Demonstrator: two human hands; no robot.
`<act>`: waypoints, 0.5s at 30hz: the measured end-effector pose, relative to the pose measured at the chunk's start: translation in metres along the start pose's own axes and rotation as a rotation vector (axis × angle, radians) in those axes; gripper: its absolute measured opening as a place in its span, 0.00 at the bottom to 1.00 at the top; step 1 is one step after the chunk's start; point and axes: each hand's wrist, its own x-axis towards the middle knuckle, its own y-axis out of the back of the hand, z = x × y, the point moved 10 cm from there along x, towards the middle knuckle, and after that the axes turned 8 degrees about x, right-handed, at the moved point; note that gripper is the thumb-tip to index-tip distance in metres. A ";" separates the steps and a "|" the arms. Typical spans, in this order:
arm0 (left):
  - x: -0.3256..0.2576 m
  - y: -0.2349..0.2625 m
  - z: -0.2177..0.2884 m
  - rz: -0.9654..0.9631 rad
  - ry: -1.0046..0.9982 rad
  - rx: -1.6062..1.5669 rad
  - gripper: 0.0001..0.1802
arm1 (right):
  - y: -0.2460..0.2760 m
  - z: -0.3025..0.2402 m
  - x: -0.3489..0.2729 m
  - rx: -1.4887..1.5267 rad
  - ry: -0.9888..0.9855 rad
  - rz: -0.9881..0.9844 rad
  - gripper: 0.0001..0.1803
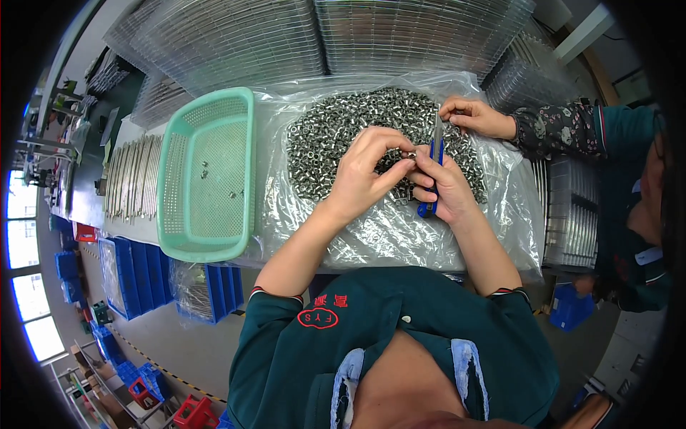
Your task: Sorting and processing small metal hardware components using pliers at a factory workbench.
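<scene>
My left hand point(368, 170) is closed in a pinch, thumb and forefinger on a small shiny metal ring point(412, 155). Close against it, my right hand point(450, 187) grips a blue utility knife point(429, 208), its blade pointing away from me. The right thumb and fingertips meet the left fingertips at the ring; which of them bears it is partly hidden. Below both hands spreads a heap of small metal rings point(329, 136) on a clear plastic sheet point(300, 232). To the left stands a mint-green mesh basket point(250, 171) with several loose rings on its bottom.
A co-worker's hand point(475, 118) in a floral sleeve reaches to the heap's right edge. Stacked clear plastic trays point(236, 43) line the back. Rows of metal rods point(132, 175) lie left of the basket. Blue bins point(136, 279) stand below the table at left.
</scene>
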 end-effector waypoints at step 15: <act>0.000 -0.001 0.003 -0.033 -0.041 0.066 0.11 | -0.001 -0.003 0.001 -0.040 0.064 -0.014 0.09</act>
